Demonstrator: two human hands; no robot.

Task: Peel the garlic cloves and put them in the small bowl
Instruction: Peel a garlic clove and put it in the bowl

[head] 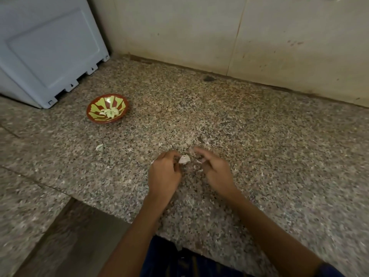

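Both forearms reach over the near edge of the granite counter (pixel 259 126). Left hand (pixel 164 172) pinches a garlic clove (pixel 184 159) with curled fingers; right hand (pixel 214 168) is beside it, fingers loosely bent, seemingly holding only a scrap of skin, though blur hides the fingertips. Better to hold the clove firmly and pull the skin from its tip. Afterwards it goes to the small bowl (pixel 93 114), well apart toward the far left corner, with peeled cloves (pixel 109 112) inside.
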